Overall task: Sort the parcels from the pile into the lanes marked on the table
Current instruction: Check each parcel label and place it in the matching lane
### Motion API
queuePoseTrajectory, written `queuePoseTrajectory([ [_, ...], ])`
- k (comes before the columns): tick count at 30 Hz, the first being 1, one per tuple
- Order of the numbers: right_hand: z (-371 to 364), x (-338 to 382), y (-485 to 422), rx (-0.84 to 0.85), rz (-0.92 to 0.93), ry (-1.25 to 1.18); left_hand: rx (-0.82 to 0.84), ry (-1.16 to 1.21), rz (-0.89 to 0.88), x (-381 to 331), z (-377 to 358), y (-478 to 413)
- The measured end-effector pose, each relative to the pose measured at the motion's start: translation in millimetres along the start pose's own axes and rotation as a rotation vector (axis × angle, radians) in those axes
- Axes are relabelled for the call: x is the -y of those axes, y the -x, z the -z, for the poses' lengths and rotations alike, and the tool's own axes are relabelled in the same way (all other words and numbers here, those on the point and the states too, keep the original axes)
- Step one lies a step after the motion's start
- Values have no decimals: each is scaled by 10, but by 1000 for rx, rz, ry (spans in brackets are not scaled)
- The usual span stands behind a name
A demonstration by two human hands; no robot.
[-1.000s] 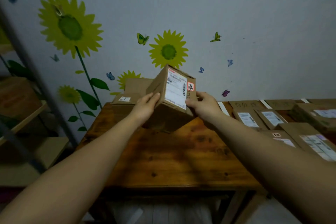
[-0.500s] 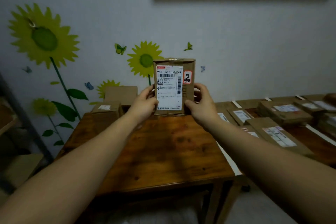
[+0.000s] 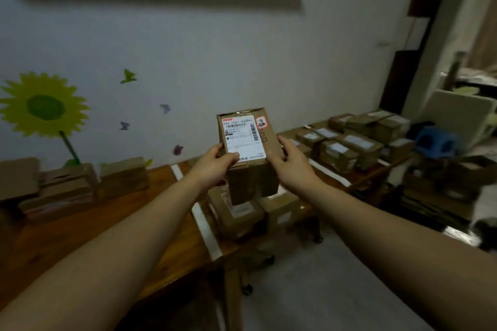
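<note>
I see a wooden table (image 3: 80,217) under my grip. Two parcels (image 3: 236,212) lie on it right below the grip, with a white tape strip (image 3: 205,226) just left of them. Well left of the grip, brown boxes (image 3: 67,188) sit by the wall. Right of the grip are rows of labelled parcels (image 3: 349,144) and a second strip (image 3: 329,172).

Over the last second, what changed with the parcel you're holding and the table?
The parcel turned from tilted to label facing the camera and travelled right, from near the pile to above the lane boxes past the tape strip. Both the left hand and right hand kept gripping its sides. Pile and lane boxes stayed put.
</note>
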State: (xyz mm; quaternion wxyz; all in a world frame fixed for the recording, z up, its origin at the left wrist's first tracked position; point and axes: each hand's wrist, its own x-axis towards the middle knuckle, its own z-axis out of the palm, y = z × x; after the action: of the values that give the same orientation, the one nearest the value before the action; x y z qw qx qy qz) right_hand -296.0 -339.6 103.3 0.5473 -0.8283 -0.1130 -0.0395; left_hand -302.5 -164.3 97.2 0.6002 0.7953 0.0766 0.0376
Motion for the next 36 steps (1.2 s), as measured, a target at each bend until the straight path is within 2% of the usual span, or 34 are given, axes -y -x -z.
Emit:
queuePoseTrajectory([
  [7, 1326, -820, -126, -100, -93, 96, 179, -27, -13, -317, -1613, -347],
  [17, 2156, -1635, -633, -116, -234, 124, 350, -141, 23, -356, -2795, -1188],
  [24, 2285, -2255, -1526, -29, -325, 163, 347, -176, 70, -74, -3260, -2153],
  [36, 2293, -3156, -2828, 308, -372, 244, 301, -162, 309, 360, -3606, -3084],
])
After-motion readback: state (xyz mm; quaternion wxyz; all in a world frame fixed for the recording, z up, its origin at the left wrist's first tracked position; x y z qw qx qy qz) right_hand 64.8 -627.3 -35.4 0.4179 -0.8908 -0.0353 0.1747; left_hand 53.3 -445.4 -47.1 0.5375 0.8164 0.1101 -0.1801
